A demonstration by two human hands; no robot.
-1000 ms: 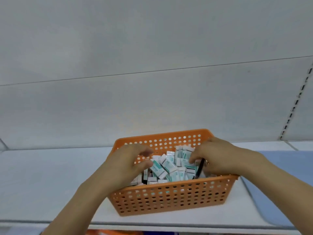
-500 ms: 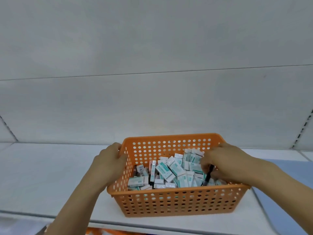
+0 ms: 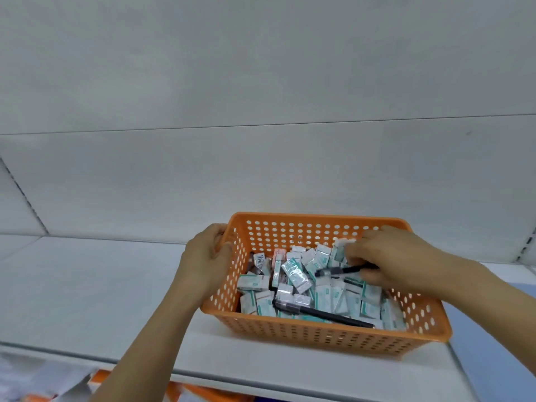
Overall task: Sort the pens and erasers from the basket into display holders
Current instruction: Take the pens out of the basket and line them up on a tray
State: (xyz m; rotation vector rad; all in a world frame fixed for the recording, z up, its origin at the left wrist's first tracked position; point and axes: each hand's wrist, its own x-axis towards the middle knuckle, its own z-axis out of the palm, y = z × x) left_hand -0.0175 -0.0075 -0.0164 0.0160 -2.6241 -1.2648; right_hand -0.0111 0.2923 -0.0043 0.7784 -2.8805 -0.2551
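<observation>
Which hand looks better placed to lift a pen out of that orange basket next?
Probably the right hand: it already pinches a black pen above the wrapped erasers. The left hand grips the perforated orange plastic basket by its left rim, steadying it.

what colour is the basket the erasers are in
Orange, with rows of small holes; the basket shows clearly in the head view.

The orange basket (image 3: 324, 333) looks like perforated, matt plastic, the erasers (image 3: 295, 275) in it wear glossy, crinkled clear wrappers over paper sleeves, the black pen (image 3: 322, 312) shows smooth plastic, and the white shelf (image 3: 87, 291) looks smooth and matt.
</observation>
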